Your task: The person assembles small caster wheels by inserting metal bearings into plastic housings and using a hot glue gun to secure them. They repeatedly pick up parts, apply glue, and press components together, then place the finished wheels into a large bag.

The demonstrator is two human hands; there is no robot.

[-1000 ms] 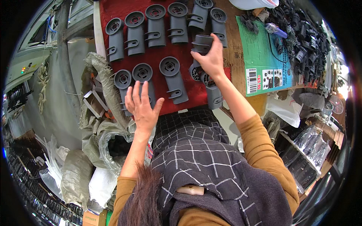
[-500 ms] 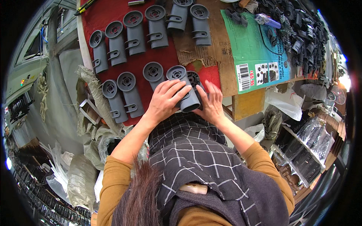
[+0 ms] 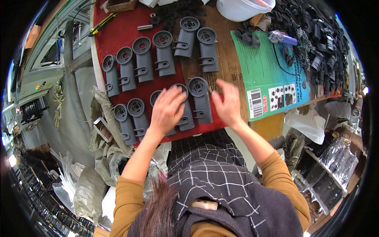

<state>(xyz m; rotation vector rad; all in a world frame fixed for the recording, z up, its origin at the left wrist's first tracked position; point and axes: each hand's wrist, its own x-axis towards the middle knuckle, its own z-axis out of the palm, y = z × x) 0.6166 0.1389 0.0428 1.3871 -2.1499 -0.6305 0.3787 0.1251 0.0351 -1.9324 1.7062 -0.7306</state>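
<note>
Grey plastic tube parts, each with a round slotted head and a side clip, lie in two rows on the red-covered table. My left hand [image 3: 167,110] is over the near row, fingers stretched out, partly hiding a grey tube part [image 3: 185,118] and the one left of it. It does not appear to grip either. The rightmost near tube part [image 3: 202,104] lies between my two hands. To its right hovers my right hand [image 3: 228,103], slightly blurred, thumb and fingers apart, with nothing in it. In the far row, another tube part [image 3: 164,55] lies head away from me.
Beyond the rows are a yellow-black cutter knife [image 3: 103,23], a small metal bar [image 3: 145,27] and a white tub [image 3: 241,11]. A green printed cardboard sheet [image 3: 256,75] covers the right side. Black fittings [image 3: 319,43] are heaped farther right, near a purple-handled tool [image 3: 282,38].
My hands have parted from around the tube part they were handling; it and its neighbour now lie apart in the near row. My right hand moved right. The view has shifted, showing more of the far table.
</note>
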